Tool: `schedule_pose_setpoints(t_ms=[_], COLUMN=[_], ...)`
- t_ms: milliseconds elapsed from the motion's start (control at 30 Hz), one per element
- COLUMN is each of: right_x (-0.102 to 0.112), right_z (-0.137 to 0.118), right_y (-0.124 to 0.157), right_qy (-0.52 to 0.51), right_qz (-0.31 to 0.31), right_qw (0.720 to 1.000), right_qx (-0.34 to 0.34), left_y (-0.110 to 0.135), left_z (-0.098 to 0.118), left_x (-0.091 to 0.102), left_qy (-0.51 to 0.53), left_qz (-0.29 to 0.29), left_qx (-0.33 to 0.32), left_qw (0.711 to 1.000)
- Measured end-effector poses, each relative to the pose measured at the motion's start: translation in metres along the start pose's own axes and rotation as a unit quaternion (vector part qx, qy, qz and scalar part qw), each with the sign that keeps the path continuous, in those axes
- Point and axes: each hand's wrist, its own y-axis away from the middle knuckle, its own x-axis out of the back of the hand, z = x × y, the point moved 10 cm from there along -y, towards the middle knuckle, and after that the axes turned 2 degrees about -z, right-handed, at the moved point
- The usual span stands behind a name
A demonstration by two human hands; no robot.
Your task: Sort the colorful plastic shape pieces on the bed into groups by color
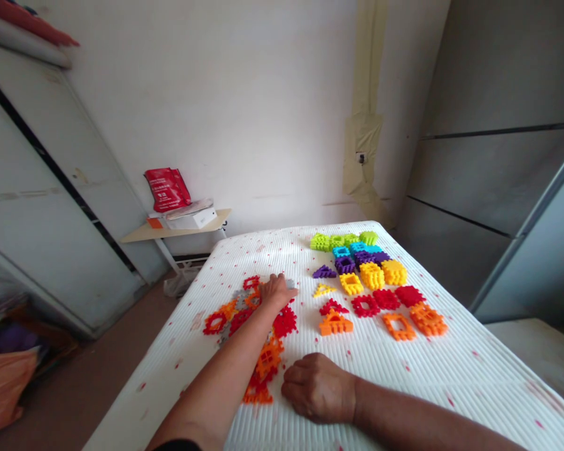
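Observation:
My left hand [276, 290] reaches out over a loose pile of red, orange and grey plastic blocks [256, 326] on a white quilted bed [451, 369]. Its fingers curl down onto a grey piece [290, 284] at the pile's far edge. My right hand [317, 388] rests on the quilt as a closed fist, just right of the pile's near orange pieces [263, 369]. Nothing shows inside the fist. To the right lie sorted rows of blocks: green [341, 240], blue [352, 250], purple [357, 260], yellow [373, 275], red [380, 300] and orange [407, 323].
A small side table [178, 230] with a red bag [168, 188] and a white box stands beyond the bed's far left corner. Grey cabinets line the left wall and a grey wardrobe [498, 175] the right. An orange bag [0, 382] lies on the floor at left.

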Motion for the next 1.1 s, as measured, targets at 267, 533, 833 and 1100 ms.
schedule_pose_setpoints(t_ms=[267,533,833,1100], right_x=[-0.003,-0.001,0.0,0.01], right_z=[0.005,0.006,0.007,0.035], right_y=[0.001,0.0,0.0,-0.005], right_qy=[-0.007,-0.012,-0.029,-0.053], right_qz=[-0.003,-0.001,-0.01,0.025], right_qw=[1.0,1.0,0.999,0.994], right_qx=[-0.004,-0.012,-0.023,-0.097], left_y=[0.004,0.008,0.081,0.136], left_z=[0.003,-0.002,-0.087,-0.187], left_x=[-0.003,0.002,0.073,0.043], left_qy=[0.005,0.063,0.293,0.444], left_qz=[-0.013,-0.017,0.232,0.392], left_qx=[-0.022,-0.028,-0.059,0.07], left_qw=[1.0,0.997,0.926,0.803])
